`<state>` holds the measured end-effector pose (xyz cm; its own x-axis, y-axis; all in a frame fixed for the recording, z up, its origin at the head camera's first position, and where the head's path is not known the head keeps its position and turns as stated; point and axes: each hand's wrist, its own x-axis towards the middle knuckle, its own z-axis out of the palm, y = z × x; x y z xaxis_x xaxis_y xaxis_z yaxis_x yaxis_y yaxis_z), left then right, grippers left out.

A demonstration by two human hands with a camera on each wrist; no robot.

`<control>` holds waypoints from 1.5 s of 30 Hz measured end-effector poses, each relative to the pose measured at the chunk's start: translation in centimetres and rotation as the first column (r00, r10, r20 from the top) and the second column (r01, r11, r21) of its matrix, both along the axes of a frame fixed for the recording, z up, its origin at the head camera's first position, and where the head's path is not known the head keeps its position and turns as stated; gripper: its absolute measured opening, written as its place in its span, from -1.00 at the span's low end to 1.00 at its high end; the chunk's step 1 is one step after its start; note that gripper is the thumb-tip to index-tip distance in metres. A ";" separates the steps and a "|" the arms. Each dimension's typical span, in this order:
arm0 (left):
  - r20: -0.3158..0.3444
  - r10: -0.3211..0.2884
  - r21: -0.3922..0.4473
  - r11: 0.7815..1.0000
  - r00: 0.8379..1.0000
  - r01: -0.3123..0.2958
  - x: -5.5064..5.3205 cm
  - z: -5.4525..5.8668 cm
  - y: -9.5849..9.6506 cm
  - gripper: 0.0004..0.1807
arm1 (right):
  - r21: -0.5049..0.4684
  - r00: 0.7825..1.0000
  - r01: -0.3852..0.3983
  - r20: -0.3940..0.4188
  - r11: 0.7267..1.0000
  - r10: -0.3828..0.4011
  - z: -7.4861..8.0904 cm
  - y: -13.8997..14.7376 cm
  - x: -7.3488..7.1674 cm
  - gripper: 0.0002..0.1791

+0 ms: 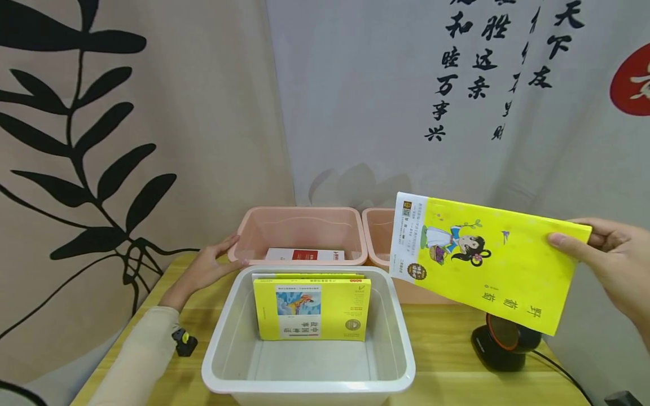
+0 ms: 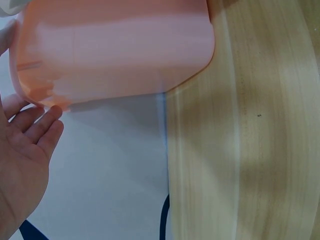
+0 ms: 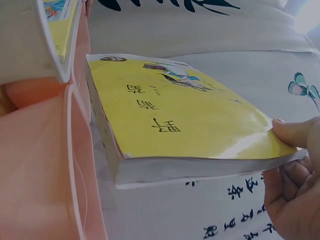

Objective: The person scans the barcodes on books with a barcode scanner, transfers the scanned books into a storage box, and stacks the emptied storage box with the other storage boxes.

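Observation:
My right hand (image 1: 616,256) holds a yellow picture book (image 1: 492,254) by one end, thumb on the cover and fingers beneath. The right wrist view shows its thick white page edge and the thumb (image 3: 292,134) pressing the cover. My left hand (image 1: 203,273) rests against the left end of a pink bin (image 1: 304,217); in the left wrist view its loosely bent fingers (image 2: 42,127) touch the bin's outside near the rim. In front stands a white bin (image 1: 310,386), with yellow books (image 1: 342,316) upright against its back wall.
A white and red item (image 1: 304,255) lies in the pink bin. Another pink bin (image 1: 378,237) stands behind the held book. A black round device (image 1: 500,344) with a cable sits at the right of the wooden table (image 1: 442,361). Curtains (image 1: 355,84) hang behind.

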<state>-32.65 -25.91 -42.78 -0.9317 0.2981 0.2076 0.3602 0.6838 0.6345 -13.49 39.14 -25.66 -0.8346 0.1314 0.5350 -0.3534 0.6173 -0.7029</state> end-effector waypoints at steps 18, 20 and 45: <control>0.005 0.012 -0.011 1.000 1.000 -0.012 0.4 0.3 -0.1 0.01 | 0.013 0.995 -0.008 0.100 1.000 0.006 -3.5 3.3 2.0 -0.49; 0.004 0.012 -0.010 1.000 1.000 -0.012 0.4 0.3 -0.2 0.01 | 0.020 0.992 -0.003 0.126 1.000 0.000 -4.0 3.4 2.1 -0.48; 0.019 0.022 0.008 1.000 1.000 -0.022 0.2 -0.2 -0.2 0.03 | 0.229 0.785 0.160 0.560 0.960 -0.265 -9.4 4.7 2.9 -0.40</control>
<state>-32.40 -26.14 -42.98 -0.9417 0.2758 0.1925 0.3332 0.6863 0.6465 -10.56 43.87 -35.09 -0.9542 0.2989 -0.0114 0.2421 0.7497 -0.6158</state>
